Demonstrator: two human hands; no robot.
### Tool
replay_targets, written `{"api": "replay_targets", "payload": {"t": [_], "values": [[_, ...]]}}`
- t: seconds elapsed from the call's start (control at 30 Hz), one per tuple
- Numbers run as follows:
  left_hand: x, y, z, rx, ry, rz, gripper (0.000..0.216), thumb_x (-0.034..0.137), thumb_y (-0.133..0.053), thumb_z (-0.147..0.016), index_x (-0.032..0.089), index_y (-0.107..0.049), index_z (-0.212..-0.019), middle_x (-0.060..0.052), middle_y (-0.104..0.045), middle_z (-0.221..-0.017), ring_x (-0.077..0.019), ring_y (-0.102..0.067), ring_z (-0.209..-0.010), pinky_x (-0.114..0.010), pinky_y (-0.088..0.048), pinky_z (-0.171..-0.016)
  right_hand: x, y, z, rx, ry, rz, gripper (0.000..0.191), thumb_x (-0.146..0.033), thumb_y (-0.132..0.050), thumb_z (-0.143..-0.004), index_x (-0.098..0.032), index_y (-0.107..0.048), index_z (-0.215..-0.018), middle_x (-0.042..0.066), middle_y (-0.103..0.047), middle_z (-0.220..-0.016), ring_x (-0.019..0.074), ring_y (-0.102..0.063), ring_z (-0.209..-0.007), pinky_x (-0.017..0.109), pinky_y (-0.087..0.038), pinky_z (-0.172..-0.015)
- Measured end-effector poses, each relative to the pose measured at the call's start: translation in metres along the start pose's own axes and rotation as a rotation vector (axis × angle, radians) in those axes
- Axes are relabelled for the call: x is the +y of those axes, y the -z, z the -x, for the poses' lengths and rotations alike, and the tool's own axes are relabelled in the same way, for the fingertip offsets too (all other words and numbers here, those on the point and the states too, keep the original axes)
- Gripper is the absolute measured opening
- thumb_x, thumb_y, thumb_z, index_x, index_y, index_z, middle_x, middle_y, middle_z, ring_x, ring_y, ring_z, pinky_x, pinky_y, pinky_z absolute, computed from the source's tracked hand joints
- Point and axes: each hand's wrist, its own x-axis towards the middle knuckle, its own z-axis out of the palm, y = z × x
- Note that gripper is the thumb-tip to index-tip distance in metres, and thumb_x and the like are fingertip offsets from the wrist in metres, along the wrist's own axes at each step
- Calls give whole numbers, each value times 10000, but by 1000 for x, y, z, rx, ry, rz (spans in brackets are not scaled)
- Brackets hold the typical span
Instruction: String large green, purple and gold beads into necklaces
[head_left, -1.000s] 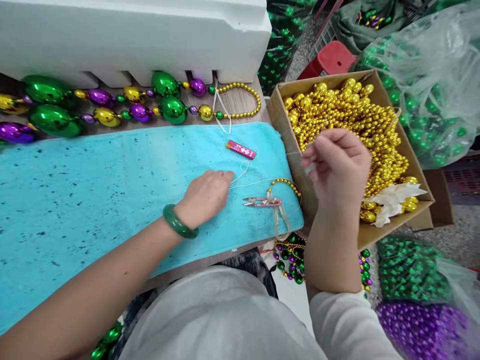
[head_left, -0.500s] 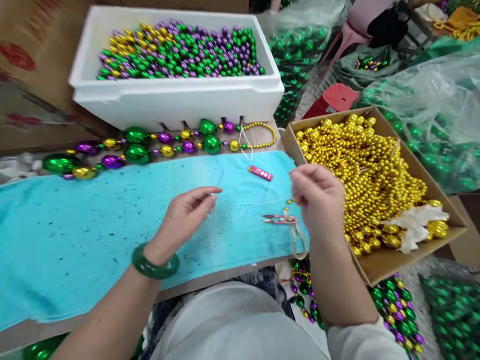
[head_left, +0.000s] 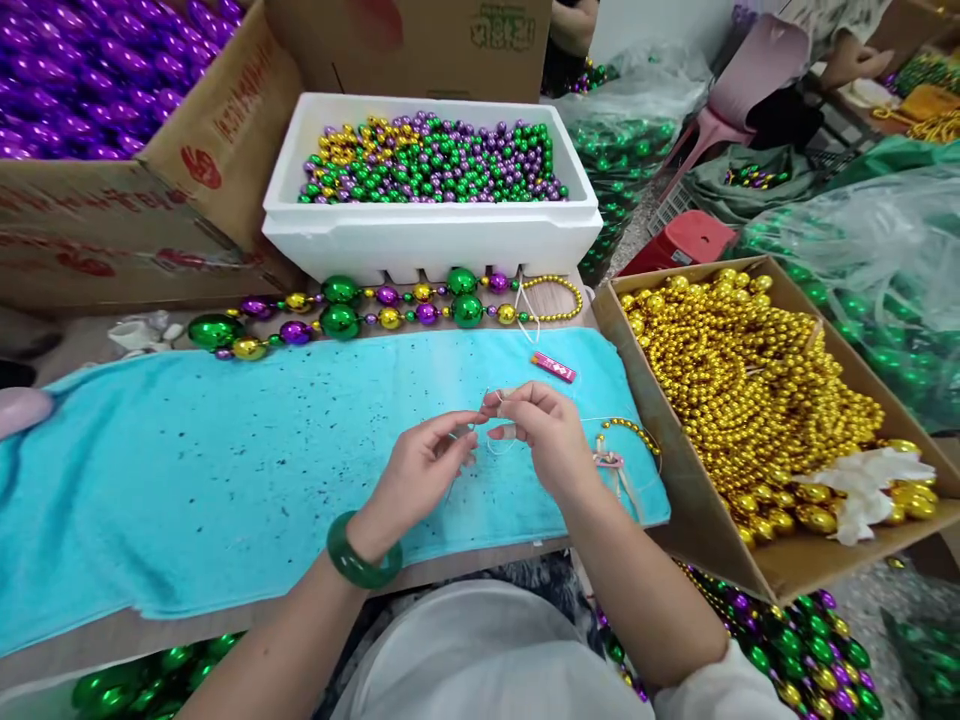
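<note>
My left hand, with a green bangle on its wrist, and my right hand meet over the turquoise towel. Both pinch a thin clear thread between their fingertips. A short run of small gold beads lies on that thread to the right, beside small pink snips. A pink lighter lies just beyond my hands.
A strand of big green, purple and gold beads lies along the towel's far edge. Behind it stands a white foam box of mixed beads. A cardboard box of gold beads is at right; bagged beads lie around. Another person sits at far right.
My hands have come together from apart and now pinch the thread between them. The camera has tilted up, bringing the foam box and purple beads into view.
</note>
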Motion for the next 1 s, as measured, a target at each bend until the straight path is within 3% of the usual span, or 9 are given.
{"api": "replay_targets", "payload": {"t": [0.2,0.53,1.0], "values": [[-7,0,2,63,-133,-155,293,329,-566,-862,193,-715,-1074,-75,-734,-966,-138,-648,-694,-246,-525,-615,5,-4,-1,-6,19,3,124,-233,-683,-602,-169,-582,-568,40,-684,-786,170,-635,-796,275,-516,-664],[-7,-3,4,161,-196,-309,250,285,-559,-871,232,-712,-1061,-42,-754,-940,-167,-696,-788,-300,-563,-764,8,-6,2,10,16,-69,119,-225,-657,-611,-178,-563,-556,29,-656,-782,167,-616,-817,296,-518,-734],[-7,-7,7,193,-227,-407,257,234,-545,-879,233,-690,-1092,-22,-748,-975,-138,-686,-792,-266,-554,-790,11,-5,2,11,3,-134,133,-204,-675,-620,-170,-558,-568,12,-631,-767,153,-640,-752,306,-525,-725]]}}
